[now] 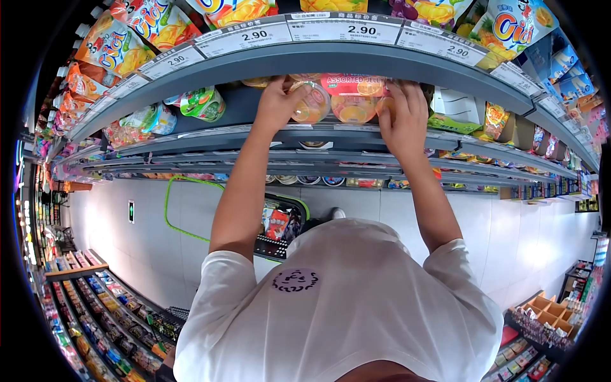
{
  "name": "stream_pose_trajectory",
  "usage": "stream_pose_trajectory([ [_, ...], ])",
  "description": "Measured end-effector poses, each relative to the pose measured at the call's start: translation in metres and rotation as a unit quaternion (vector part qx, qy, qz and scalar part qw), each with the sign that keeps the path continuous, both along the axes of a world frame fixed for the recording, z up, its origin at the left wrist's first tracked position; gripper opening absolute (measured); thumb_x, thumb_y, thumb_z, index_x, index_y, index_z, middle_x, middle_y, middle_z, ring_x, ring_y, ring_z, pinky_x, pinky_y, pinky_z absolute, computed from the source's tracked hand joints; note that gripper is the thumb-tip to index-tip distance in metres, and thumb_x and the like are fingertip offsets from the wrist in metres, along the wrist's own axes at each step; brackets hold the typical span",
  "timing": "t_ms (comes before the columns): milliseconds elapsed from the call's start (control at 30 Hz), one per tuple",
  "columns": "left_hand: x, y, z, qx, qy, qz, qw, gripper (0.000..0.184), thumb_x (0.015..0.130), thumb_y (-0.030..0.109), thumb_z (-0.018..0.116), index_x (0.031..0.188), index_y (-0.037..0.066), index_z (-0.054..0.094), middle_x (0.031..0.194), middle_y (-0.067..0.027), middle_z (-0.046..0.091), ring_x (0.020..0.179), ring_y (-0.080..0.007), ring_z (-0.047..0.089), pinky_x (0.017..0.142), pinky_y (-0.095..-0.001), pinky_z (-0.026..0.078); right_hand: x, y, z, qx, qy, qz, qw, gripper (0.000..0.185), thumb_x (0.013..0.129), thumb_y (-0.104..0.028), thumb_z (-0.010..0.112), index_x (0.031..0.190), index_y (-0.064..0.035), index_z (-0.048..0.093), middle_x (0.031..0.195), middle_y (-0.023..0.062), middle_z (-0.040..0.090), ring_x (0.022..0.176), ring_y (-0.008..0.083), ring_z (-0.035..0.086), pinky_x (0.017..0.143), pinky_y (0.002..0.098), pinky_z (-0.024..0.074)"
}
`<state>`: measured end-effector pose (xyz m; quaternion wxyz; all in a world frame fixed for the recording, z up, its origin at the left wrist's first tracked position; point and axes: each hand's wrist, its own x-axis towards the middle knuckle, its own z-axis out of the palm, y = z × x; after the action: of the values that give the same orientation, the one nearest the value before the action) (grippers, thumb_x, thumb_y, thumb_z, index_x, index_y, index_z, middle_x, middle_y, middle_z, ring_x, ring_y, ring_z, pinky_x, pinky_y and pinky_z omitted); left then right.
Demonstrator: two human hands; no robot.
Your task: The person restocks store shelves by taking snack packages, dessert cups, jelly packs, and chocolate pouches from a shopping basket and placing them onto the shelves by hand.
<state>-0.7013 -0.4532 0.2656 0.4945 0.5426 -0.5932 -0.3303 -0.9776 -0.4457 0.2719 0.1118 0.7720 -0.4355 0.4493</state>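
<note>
A pack of jelly cups (353, 108) with a red "ASSORTED JELLY" label sits on the shelf below the price tags, its clear round cups showing orange fruit pictures. My left hand (279, 105) grips its left end, the thumb lying over the leftmost cup. At the right end, my right hand (404, 114) has its bent fingers against the pack. Both hands reach in under the upper shelf, which hides the back of the pack.
The upper shelf edge (318, 56) with 2.90 tags runs just above my hands. Green jelly packs (202, 104) stand to the left, a green-and-white box (455, 111) to the right. A shopping basket (280, 223) with a green rim stands on the floor by my foot.
</note>
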Motion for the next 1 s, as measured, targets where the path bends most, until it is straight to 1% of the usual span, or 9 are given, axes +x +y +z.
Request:
stream_pose_trajectory([
  [167,0.001,-0.002,-0.003,0.005,0.049,-0.016,0.999,0.042,0.081,0.019,0.07,0.114,-0.002,0.055,0.097,-0.0107,0.066,0.083,-0.0162,0.062,0.077,-0.0277,0.048,-0.002,-0.001,-0.006,-0.002,0.031,-0.011,0.999,0.047,0.075,-0.01,0.057,0.121,-0.0076,0.056,0.127,0.0146,0.05,0.117,0.0356,0.045,0.098,0.0489,0.0351],
  [267,0.002,-0.004,-0.007,-0.009,0.02,-0.002,1.0,0.043,0.081,0.02,0.07,0.115,-0.002,0.055,0.095,-0.0099,0.066,0.081,-0.0155,0.061,0.076,-0.0273,0.047,-0.001,0.002,-0.007,0.004,0.04,-0.029,0.999,0.047,0.076,-0.012,0.057,0.123,-0.008,0.056,0.131,0.0142,0.049,0.12,0.0354,0.044,0.098,0.0488,0.0347],
  [500,-0.004,-0.001,-0.003,-0.014,0.008,0.022,1.0,0.04,0.082,0.02,0.068,0.114,-0.001,0.056,0.095,-0.0097,0.066,0.081,-0.0162,0.061,0.075,-0.0278,0.047,-0.004,0.019,-0.016,0.016,0.047,-0.054,0.997,0.047,0.078,-0.014,0.057,0.125,-0.0079,0.055,0.134,0.0144,0.048,0.122,0.0358,0.043,0.099,0.0482,0.0338],
  [600,-0.006,0.001,0.002,-0.034,0.045,0.012,0.998,0.037,0.083,0.018,0.067,0.113,-0.002,0.057,0.095,-0.01,0.066,0.081,-0.015,0.061,0.075,-0.027,0.047,-0.011,0.03,-0.02,0.038,0.034,-0.036,0.998,0.049,0.077,-0.014,0.057,0.126,-0.0069,0.053,0.134,0.0139,0.047,0.123,0.0354,0.042,0.1,0.0482,0.033],
  [667,-0.007,0.007,0.011,0.059,0.061,0.021,0.996,0.033,0.088,0.012,0.061,0.116,-0.004,0.054,0.104,-0.0074,0.062,0.093,-0.0117,0.057,0.083,-0.0245,0.045,-0.014,0.035,-0.024,0.05,0.037,-0.028,0.998,0.052,0.075,-0.012,0.057,0.126,-0.0064,0.052,0.135,0.0134,0.046,0.124,0.0336,0.042,0.1,0.0479,0.0325],
  [700,-0.007,0.006,0.01,0.059,0.063,0.016,0.996,0.033,0.088,0.012,0.061,0.116,-0.004,0.054,0.104,-0.0074,0.062,0.093,-0.0117,0.057,0.083,-0.0245,0.045,-0.016,0.036,-0.026,0.05,0.038,-0.034,0.997,0.052,0.075,-0.012,0.057,0.126,-0.0064,0.052,0.135,0.0134,0.046,0.124,0.0336,0.042,0.1,0.0479,0.0325],
  [767,-0.006,0.004,0.005,-0.002,0.057,0.041,0.998,0.031,0.085,0.014,0.063,0.111,-0.003,0.058,0.09,-0.0087,0.067,0.079,-0.0111,0.061,0.072,-0.0242,0.047,-0.017,0.038,-0.03,0.05,0.059,-0.047,0.996,0.054,0.072,-0.011,0.057,0.126,-0.0066,0.052,0.134,0.0129,0.047,0.124,0.0316,0.042,0.101,0.0474,0.0321],
  [800,-0.007,0.005,0.006,-0.003,0.05,0.047,0.998,0.029,0.085,0.014,0.063,0.109,-0.003,0.058,0.087,-0.0075,0.067,0.076,-0.011,0.061,0.07,-0.024,0.046,-0.017,0.038,-0.03,0.054,0.054,-0.044,0.996,0.055,0.071,-0.009,0.056,0.126,-0.0064,0.052,0.134,0.0127,0.047,0.124,0.0308,0.042,0.101,0.0475,0.0319],
  [1000,-0.006,0.004,0.004,0.001,0.044,0.059,0.997,0.028,0.086,0.016,0.063,0.105,-0.004,0.061,0.086,-0.0071,0.067,0.076,-0.0098,0.06,0.07,-0.0242,0.046,-0.017,0.038,-0.034,0.049,0.032,-0.041,0.997,0.056,0.07,-0.005,0.056,0.126,-0.0065,0.053,0.132,0.0134,0.049,0.124,0.0318,0.043,0.102,0.047,0.0302],
])
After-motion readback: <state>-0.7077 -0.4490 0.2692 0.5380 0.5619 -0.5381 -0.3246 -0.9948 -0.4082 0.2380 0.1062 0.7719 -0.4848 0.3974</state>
